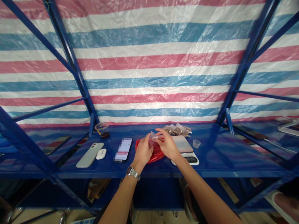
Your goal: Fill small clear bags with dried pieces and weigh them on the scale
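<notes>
Both my hands meet over a red plastic bag [156, 153] lying on the blue shelf [149, 166]. My left hand [143, 152] and my right hand [166, 143] pinch a small clear plastic bag [153, 138] between them, just above the red bag. A metal watch is on my left wrist. Right of my hands sits a white digital scale [184, 148], partly hidden by my right hand.
On the shelf lie a pile of small filled clear bags [177, 129], a small clear cup [196, 143], a lit phone [123, 150], a white earbud case [101, 153], a pale phone [90, 154] face down and a cup with dark contents [102, 129]. Blue rack struts rise on both sides.
</notes>
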The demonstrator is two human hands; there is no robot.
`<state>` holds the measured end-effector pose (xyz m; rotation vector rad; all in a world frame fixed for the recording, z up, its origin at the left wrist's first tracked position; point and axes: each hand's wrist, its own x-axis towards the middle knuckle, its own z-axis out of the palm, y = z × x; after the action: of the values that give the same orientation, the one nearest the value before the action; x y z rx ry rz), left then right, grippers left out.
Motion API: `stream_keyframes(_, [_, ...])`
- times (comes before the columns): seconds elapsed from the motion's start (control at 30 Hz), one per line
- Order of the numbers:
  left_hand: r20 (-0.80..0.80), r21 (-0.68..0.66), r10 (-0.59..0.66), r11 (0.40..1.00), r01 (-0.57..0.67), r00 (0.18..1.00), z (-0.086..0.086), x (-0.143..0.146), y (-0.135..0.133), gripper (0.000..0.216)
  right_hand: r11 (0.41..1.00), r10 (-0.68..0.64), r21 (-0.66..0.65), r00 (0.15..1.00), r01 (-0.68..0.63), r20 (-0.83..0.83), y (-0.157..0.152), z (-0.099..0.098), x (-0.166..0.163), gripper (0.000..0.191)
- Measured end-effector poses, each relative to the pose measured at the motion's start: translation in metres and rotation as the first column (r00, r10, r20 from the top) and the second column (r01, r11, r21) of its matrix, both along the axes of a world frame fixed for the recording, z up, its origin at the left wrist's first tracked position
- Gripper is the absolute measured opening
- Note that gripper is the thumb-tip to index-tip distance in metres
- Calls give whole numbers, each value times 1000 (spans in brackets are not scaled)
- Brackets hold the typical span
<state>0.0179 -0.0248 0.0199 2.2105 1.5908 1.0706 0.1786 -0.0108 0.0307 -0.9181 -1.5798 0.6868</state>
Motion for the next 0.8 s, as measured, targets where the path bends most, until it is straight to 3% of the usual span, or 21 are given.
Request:
stream_keyframes(0.3, [-49,-36,-8,999,6,999,3,6,-4,68,995,-60,84,998,59,12,-7,9,0,42])
stream_keyframes(0.53, [-23,-56,-47,997,45,999,1,3,-2,70,988,-153,43,984,150,86,-8,8,3,49])
stream_keyframes(0.7, [3,-54,-43,998,43,999,-3,1,0,70,999,-38,23,999,38,4,-1,1,6,53])
stream_keyframes(0.8, [6,-48,-46,998,46,999,-5,1,2,68,997,-80,0,997,80,-18,2,-2,6,48])
